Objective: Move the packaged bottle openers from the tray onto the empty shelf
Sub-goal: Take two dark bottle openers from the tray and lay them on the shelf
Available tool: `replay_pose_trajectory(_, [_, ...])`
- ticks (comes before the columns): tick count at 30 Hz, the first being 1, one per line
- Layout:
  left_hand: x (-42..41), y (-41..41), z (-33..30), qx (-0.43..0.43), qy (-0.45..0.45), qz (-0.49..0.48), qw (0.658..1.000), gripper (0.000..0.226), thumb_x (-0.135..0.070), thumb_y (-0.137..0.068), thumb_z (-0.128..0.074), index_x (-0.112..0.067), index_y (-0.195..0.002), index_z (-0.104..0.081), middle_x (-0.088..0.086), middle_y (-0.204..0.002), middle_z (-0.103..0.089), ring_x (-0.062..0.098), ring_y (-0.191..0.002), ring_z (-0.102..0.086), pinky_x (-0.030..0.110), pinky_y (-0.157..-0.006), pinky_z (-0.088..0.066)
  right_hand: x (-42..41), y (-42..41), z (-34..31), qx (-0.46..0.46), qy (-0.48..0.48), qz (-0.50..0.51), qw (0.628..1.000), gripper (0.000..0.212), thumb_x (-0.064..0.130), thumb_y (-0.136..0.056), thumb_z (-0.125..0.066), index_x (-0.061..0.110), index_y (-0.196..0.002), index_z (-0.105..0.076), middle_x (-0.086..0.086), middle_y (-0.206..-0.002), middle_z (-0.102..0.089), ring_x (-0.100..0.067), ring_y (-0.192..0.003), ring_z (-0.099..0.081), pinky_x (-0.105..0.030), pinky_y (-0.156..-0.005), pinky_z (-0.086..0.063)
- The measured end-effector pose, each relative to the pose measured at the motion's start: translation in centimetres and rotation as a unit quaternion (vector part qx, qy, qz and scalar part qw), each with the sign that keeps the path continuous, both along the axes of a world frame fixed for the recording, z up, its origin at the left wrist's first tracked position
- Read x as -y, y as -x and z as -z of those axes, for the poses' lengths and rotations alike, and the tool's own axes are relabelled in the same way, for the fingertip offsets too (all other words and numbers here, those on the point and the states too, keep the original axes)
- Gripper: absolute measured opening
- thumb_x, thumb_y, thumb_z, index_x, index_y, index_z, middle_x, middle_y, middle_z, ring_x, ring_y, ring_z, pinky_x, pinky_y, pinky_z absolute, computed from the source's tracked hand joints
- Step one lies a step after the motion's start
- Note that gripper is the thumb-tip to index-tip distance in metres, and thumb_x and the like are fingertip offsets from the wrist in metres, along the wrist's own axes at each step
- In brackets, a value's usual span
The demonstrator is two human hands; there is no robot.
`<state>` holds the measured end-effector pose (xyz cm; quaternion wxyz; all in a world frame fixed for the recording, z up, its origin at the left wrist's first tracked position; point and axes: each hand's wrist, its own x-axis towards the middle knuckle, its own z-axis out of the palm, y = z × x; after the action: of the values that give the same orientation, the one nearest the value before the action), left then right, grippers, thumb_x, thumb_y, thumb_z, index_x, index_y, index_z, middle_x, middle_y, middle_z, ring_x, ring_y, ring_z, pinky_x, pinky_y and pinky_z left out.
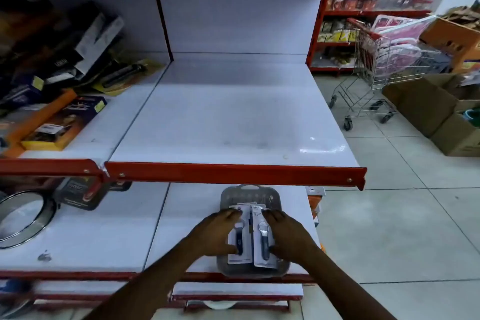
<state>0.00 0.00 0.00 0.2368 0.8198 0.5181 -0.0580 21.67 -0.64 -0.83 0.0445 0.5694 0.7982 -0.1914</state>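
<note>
A grey plastic tray (pixel 249 193) sits on the lower white shelf, below the red front lip of the empty shelf (pixel 233 122). Packaged bottle openers lie stacked in it, white cards with dark-handled openers. My left hand (pixel 215 235) grips the left package (pixel 238 241) by its left edge, fingers over the top and thumb at the bottom. My right hand (pixel 288 238) holds the right package (pixel 263 241) the same way from its right side. Both packages are still down in the tray.
Boxed goods (pixel 62 122) crowd the shelf section to the left. A round metal sieve (pixel 23 215) lies on the lower shelf at left. A shopping cart (pixel 368 73) and cardboard boxes (pixel 436 112) stand on the tiled floor to the right.
</note>
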Motion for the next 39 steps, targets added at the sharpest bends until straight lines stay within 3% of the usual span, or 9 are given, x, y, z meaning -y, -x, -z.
replay_pose_trajectory(4, [-4.8, -1.5, 2.2, -0.063, 0.01, 0.038, 0.997, 0.117, -0.049, -0.064, -0.087, -0.01, -0.151, -0.02, 0.011, -0.156, -0.037, 0.031, -0.135, -0.044, 0.038, -0.111, -0.04, -5.1, 0.7, 2.5, 0.084, 0.044, -0.065, 0.993, 0.125, 0.05, -0.053, -0.087, 0.01, -0.148, -0.015, -0.013, -0.156, -0.024, -0.037, -0.139, -0.033, -0.046, -0.115, -0.031])
replay_pose_trajectory(7, [-6.6, -2.4, 4.7, -0.118, 0.024, 0.055, 0.991, 0.132, -0.052, -0.057, -0.09, -0.009, -0.154, -0.012, 0.013, -0.163, -0.02, 0.035, -0.148, -0.024, 0.044, -0.123, -0.024, -7.4, 1.2, 4.3, 0.159, -0.045, -0.074, 0.984, 0.14, 0.08, -0.019, -0.077, 0.01, -0.134, -0.042, -0.004, -0.145, -0.037, -0.031, -0.124, -0.054, -0.041, -0.105, -0.046])
replay_pose_trajectory(11, [-7.6, -2.6, 5.8, -0.155, -0.017, 0.059, 0.986, 0.135, -0.055, -0.053, -0.09, -0.007, -0.153, -0.013, 0.016, -0.163, -0.018, 0.038, -0.149, -0.021, 0.048, -0.125, -0.018, -7.9, 1.2, 5.0, 0.225, -0.053, -0.154, 0.961, 0.134, 0.072, -0.046, -0.077, 0.008, -0.148, -0.017, -0.018, -0.156, -0.021, -0.041, -0.144, -0.015, -0.054, -0.119, -0.011])
replay_pose_trajectory(17, [-5.8, -2.3, 4.2, -0.096, -0.109, 0.001, 0.989, 0.104, -0.038, -0.066, -0.088, -0.012, -0.148, -0.029, 0.015, -0.156, -0.031, 0.038, -0.141, -0.036, 0.049, -0.117, -0.036, -6.6, 0.9, 2.8, 0.025, -0.041, -0.032, 0.998, 0.096, 0.033, -0.062, -0.086, 0.017, -0.14, -0.033, -0.012, -0.15, -0.034, -0.034, -0.138, -0.033, -0.049, -0.107, -0.04])
replay_pose_trajectory(23, [0.4, -0.1, -1.8, 0.171, -0.06, -0.155, 0.971, 0.039, -0.005, -0.082, -0.076, -0.018, -0.118, -0.07, 0.002, -0.124, -0.071, 0.018, -0.107, -0.069, 0.031, -0.099, -0.056, -2.0, 0.2, -2.4, -0.192, -0.008, 0.079, 0.978, 0.029, 0.007, -0.078, -0.073, 0.024, -0.1, -0.068, 0.001, -0.117, -0.07, -0.019, -0.105, -0.067, -0.023, -0.088, -0.052])
replay_pose_trajectory(26, [4.0, 1.0, -6.1, 0.248, -0.086, -0.16, 0.952, 0.027, -0.013, -0.088, -0.071, -0.032, -0.108, -0.07, -0.014, -0.112, -0.07, -0.002, -0.098, -0.063, 0.008, -0.092, -0.048, 1.4, 0.7, -6.8, -0.258, -0.027, 0.106, 0.96, 0.024, 0.013, -0.081, -0.072, 0.027, -0.1, -0.071, 0.002, -0.113, -0.072, -0.012, -0.099, -0.068, -0.028, -0.096, -0.054])
replay_pose_trajectory(28, [5.6, 1.9, -10.2, 0.265, -0.145, -0.157, 0.94, 0.028, -0.023, -0.085, -0.074, -0.04, -0.106, -0.069, -0.03, -0.108, -0.067, -0.015, -0.089, -0.06, -0.002, -0.079, -0.041, 3.2, 0.6, -11.1, -0.273, -0.103, 0.086, 0.953, 0.022, 0.02, -0.083, -0.072, 0.026, -0.104, -0.072, 0.006, -0.11, -0.073, 0.008, -0.09, -0.061, -0.008, -0.091, -0.047])
replay_pose_trajectory(34, [6.1, 4.2, -23.8, 0.399, -0.285, -0.166, 0.855, 0.028, -0.011, -0.077, -0.079, -0.03, -0.096, -0.071, -0.032, -0.09, -0.072, -0.005, -0.074, -0.069, 0.002, -0.062, -0.05, 4.0, 1.1, -25.6, -0.449, -0.254, 0.081, 0.853, 0.027, 0.013, -0.085, -0.067, 0.032, -0.104, -0.071, 0.024, -0.101, -0.069, 0.01, -0.086, -0.065, -0.004, -0.066, -0.05])
replay_pose_trajectory(39, [-1.4, 6.8, -28.7, 0.466, -0.264, -0.167, 0.828, 0.036, 0.002, -0.083, -0.071, -0.03, -0.099, -0.069, -0.03, -0.084, -0.075, -0.006, -0.08, -0.07, 0.012, -0.074, -0.057, -5.1, 2.9, -30.0, -0.447, -0.246, 0.076, 0.857, 0.024, 0.011, -0.093, -0.058, 0.025, -0.109, -0.069, 0.016, -0.104, -0.068, 0.002, -0.094, -0.063, -0.006, -0.07, -0.048])
